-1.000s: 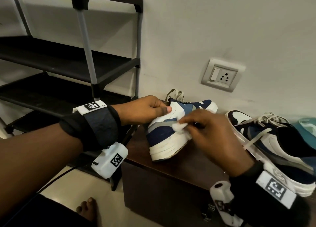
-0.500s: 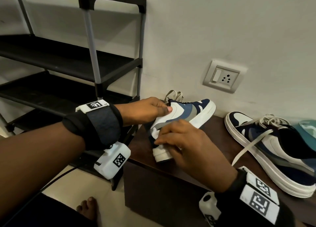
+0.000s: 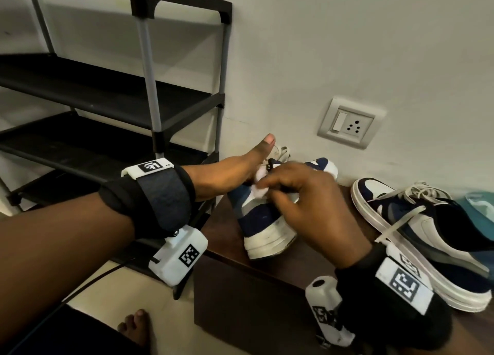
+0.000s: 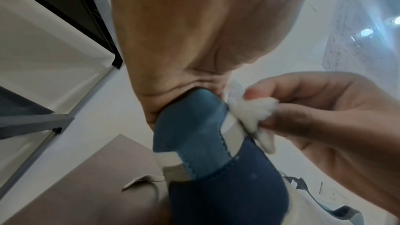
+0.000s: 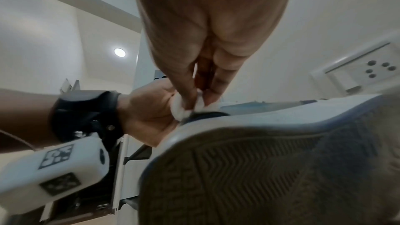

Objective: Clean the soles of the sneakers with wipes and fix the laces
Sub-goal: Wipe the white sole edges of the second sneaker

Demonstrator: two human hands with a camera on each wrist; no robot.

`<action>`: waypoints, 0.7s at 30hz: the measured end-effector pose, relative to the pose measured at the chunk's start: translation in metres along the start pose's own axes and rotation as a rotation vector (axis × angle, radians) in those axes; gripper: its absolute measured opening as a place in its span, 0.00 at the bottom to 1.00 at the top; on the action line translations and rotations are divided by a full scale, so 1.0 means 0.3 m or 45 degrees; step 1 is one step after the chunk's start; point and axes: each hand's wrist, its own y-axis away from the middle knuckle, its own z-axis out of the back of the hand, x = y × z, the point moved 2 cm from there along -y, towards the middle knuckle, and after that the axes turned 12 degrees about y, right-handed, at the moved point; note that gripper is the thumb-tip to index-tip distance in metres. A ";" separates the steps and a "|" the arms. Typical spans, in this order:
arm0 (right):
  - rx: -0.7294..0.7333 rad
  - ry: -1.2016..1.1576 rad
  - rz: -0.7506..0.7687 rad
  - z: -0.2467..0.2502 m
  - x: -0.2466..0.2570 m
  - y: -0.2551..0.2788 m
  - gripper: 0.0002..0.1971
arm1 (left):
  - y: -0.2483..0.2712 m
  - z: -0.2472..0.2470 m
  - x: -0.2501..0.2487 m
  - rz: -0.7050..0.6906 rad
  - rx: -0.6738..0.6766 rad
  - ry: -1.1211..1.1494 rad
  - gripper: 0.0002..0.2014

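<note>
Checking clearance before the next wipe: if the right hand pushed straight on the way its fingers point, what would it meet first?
Most likely the held sneaker: the right hand pinches the wipe right at its upper, with the left hand just beyond.

Dark wood cabinet top [image 3: 315,258] by the wall

Two blue-and-white sneakers are carried: one [image 3: 263,221] tipped heel-down, the other [image 3: 427,237] laid flat beside it.

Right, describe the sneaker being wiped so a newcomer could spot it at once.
Find the wall socket; below it stands a dark wooden bench with two navy-and-white sneakers. The sneaker being wiped is the one nearer the black shoe rack. Unlike the other sneaker, lying flat, it is tipped on its side, steadied by the left hand.
</note>
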 end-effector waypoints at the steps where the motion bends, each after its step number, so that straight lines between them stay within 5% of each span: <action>1: 0.060 0.015 0.092 -0.008 0.024 0.008 0.11 | 0.009 0.001 -0.007 0.005 -0.012 -0.020 0.42; 3: 0.073 0.052 0.148 -0.002 0.023 0.013 0.11 | 0.013 0.001 -0.014 -0.010 0.003 -0.020 0.44; 8: -0.115 0.119 -0.119 0.035 -0.078 -0.006 0.12 | -0.007 -0.006 0.006 -0.034 0.180 -0.025 0.51; 14: 0.085 0.161 0.289 -0.039 0.070 0.021 0.11 | 0.001 -0.001 -0.009 -0.021 0.214 -0.066 0.61; 21: -0.056 0.073 -0.376 0.071 -0.181 -0.033 0.13 | -0.011 -0.015 -0.008 -0.056 0.154 -0.078 0.39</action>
